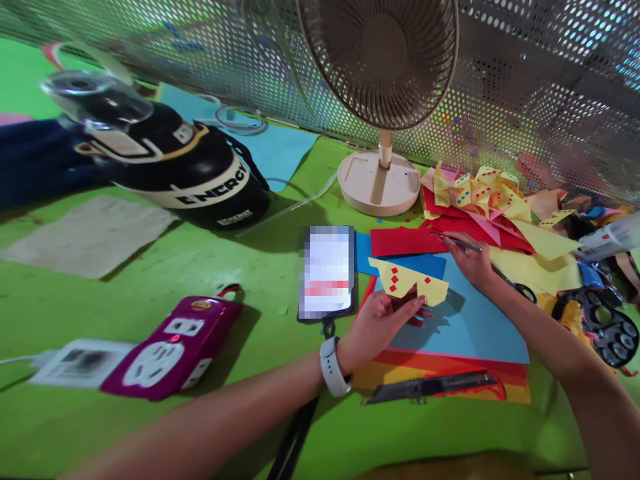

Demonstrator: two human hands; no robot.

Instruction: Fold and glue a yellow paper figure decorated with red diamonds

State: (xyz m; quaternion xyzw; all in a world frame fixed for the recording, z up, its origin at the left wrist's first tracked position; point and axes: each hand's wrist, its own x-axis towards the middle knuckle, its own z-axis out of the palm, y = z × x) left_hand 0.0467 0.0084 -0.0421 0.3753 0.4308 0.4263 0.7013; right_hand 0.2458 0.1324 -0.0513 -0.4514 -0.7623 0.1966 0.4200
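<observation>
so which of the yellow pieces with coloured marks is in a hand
The yellow cutout with red diamonds, pinched in the left hand; the other marked yellow pieces lie heaped beside the fan base.

left hand (376, 321): yellow cutout (411, 279) (red diamonds (394, 279)) | right hand (473, 263): slim tool (463, 243)

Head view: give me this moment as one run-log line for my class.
left hand: holds yellow cutout | right hand: holds slim tool, tip over red strip | nearby: cutter, phone, fan
</observation>
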